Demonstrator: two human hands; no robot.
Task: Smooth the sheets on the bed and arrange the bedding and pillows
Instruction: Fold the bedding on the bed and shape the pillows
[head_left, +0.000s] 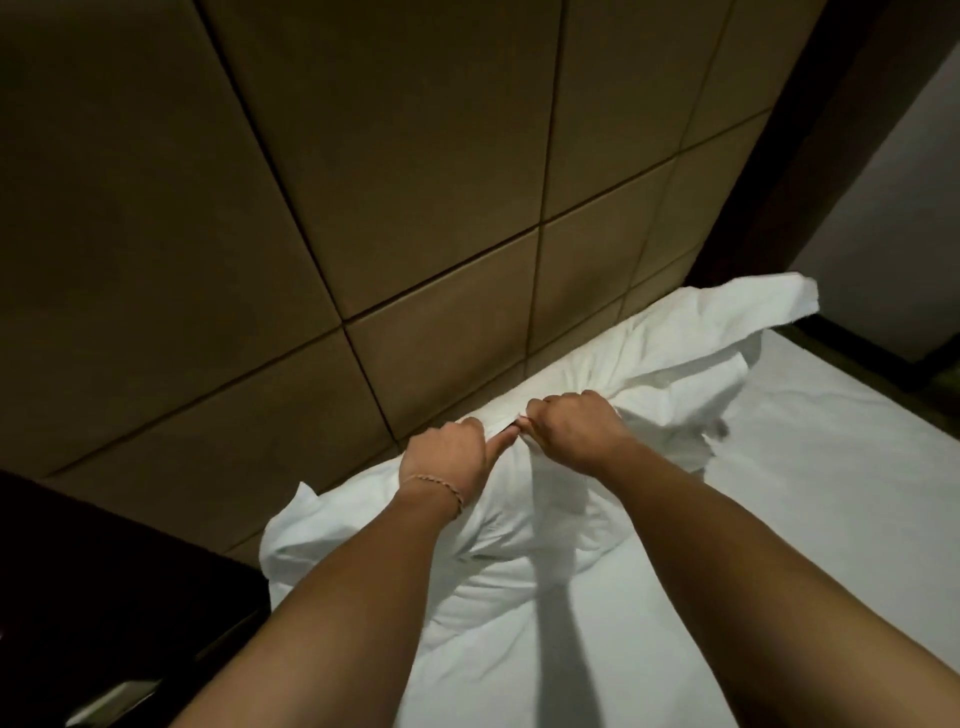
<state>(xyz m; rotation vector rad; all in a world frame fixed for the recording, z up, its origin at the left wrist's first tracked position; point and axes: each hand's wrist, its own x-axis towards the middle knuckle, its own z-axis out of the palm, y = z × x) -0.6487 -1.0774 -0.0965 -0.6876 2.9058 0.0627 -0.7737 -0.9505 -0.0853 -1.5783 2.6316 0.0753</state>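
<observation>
With the left hand (449, 453) and right hand (574, 428) both pinching the top edge of the near pillow (415, 545) lying at the headboard (363, 208), pull evenly outward to seat it squarely on the bed (779, 545).

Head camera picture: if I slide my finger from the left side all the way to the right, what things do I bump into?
Dark bedside furniture → near pillow → left hand with a bracelet → right hand, both gripping the pillow's top edge → far pillow → white sheet.
</observation>
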